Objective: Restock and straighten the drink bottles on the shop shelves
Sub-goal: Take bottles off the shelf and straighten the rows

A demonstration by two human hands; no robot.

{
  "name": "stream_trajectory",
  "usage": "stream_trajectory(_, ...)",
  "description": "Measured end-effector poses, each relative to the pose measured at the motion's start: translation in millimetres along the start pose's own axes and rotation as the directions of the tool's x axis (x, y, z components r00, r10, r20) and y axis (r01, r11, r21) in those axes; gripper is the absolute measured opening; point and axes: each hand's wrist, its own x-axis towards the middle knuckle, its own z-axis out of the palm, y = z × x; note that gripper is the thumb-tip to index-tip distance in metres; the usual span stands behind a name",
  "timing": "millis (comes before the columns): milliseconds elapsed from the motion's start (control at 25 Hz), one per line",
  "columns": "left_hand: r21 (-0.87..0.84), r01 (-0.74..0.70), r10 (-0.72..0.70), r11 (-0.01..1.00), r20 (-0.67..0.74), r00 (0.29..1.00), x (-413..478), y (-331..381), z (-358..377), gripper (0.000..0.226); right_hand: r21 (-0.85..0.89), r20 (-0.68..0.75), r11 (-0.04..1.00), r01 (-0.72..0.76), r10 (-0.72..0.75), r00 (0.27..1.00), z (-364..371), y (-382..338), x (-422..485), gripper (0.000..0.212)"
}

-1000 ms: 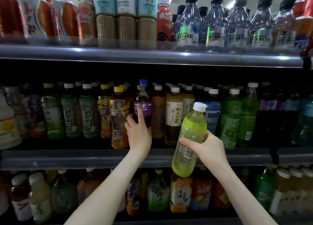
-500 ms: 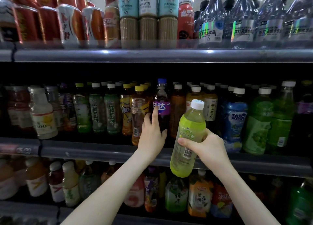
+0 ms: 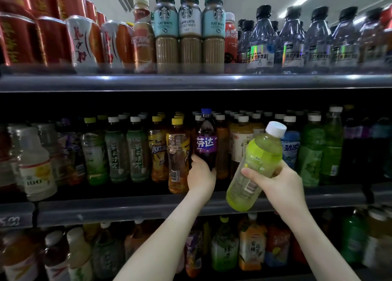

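My left hand (image 3: pixel 200 174) grips the lower part of a dark purple-labelled soda bottle (image 3: pixel 206 138) with a blue cap, standing in the front row of the middle shelf (image 3: pixel 127 206). My right hand (image 3: pixel 275 181) holds a light green bottle (image 3: pixel 254 164) with a white cap, tilted to the right, in front of the shelf edge. An amber tea bottle (image 3: pixel 178 157) with a yellow cap stands just left of the purple one.
The middle shelf is packed with rows of tea and juice bottles. The top shelf (image 3: pixel 191 81) carries red cans, coffee bottles and clear water bottles. More bottles fill the shelf below. White bottles stand at the far left.
My left hand slid down the purple bottle and curled round its lower part. The green bottle in my right hand tilted further right. The view shifted left.
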Motion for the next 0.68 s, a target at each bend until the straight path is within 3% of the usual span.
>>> stream_trajectory(160, -0.190, -0.081, 0.082, 0.978, -0.006, 0.997, -18.5, -4.7, -6.2, 0.065, -0.007, -0.134, 0.999, 0.038, -0.039, 0.990, -3.1, -0.9, -5.4, 0.039)
stream_trajectory(320, -0.358, -0.176, 0.149, 0.917, -0.101, 0.984, -38.1, -11.8, -35.1, 0.069, -0.011, -0.165, 0.998, 0.068, -0.069, 0.984, 4.5, -6.8, -3.5, 0.043)
stream_trajectory(440, -0.421, -0.230, 0.167, 0.878, -0.183, 0.969, -38.5, -24.2, -70.7, 0.070, 0.021, -0.121, 0.996, 0.081, -0.078, 0.990, 26.2, -14.5, -5.1, 0.039)
stream_trajectory(680, -0.338, -0.238, 0.136, 0.910, -0.299, 0.944, -36.4, -84.7, -144.2, 0.066, 0.139, 0.059, 0.988, 0.074, -0.083, 0.995, 100.3, -39.4, -19.7, 0.029)
